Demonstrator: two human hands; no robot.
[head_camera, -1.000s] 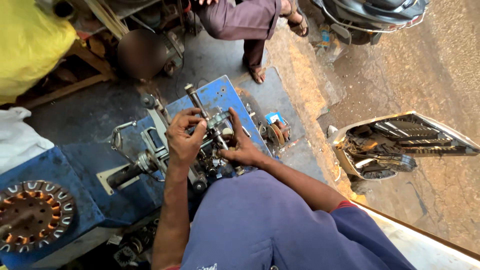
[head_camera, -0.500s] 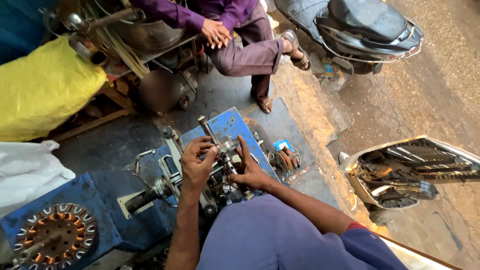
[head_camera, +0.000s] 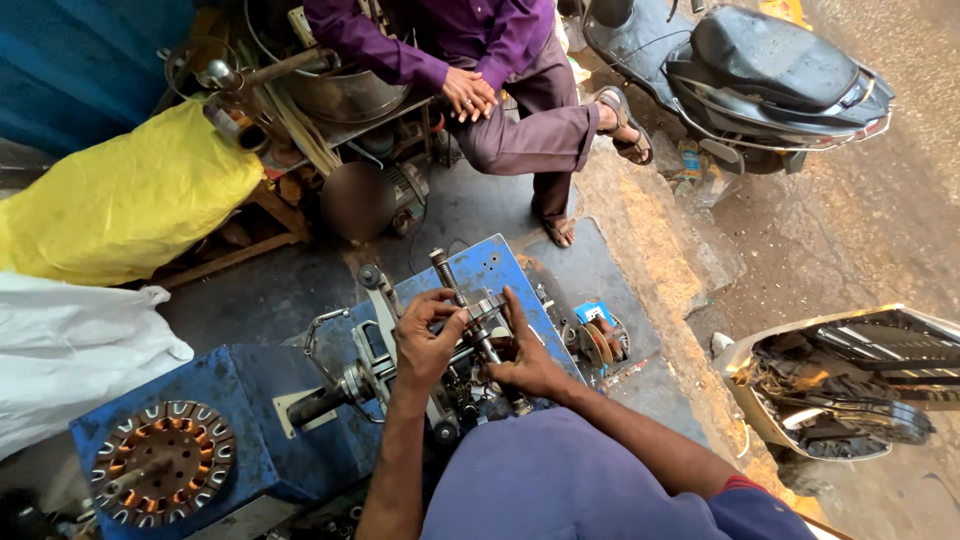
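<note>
- The left hand (head_camera: 425, 345) is curled, fingers bent down over the grey metal fixture (head_camera: 478, 318) mounted on the blue winding machine (head_camera: 300, 420); thumb and fingertips pinch at a small part on top of it, though what sits between them is too small to tell.
- The right hand (head_camera: 528, 360) lies just beside it, index finger stretched up along the fixture and the other fingers wrapped loosely round the lower end of the threaded steel rod (head_camera: 465, 305), which rises tilted from between the 2 hands.
- How far the work has gone: as a judgement, the fitting or adjusting on the fixture is in mid-course, with both hands on it and nothing set aside.
- A finished-looking stator (head_camera: 160, 465) with copper coils rests on the blue body at lower left, well apart from the hands.
- Near the right hand, a small spool holder (head_camera: 595, 340) sits on the machine's edge.
- Farther out: a yellow sack (head_camera: 120, 200), a white sack (head_camera: 70, 350), a seated person in purple (head_camera: 480, 70), and a parked scooter (head_camera: 760, 70).
</note>
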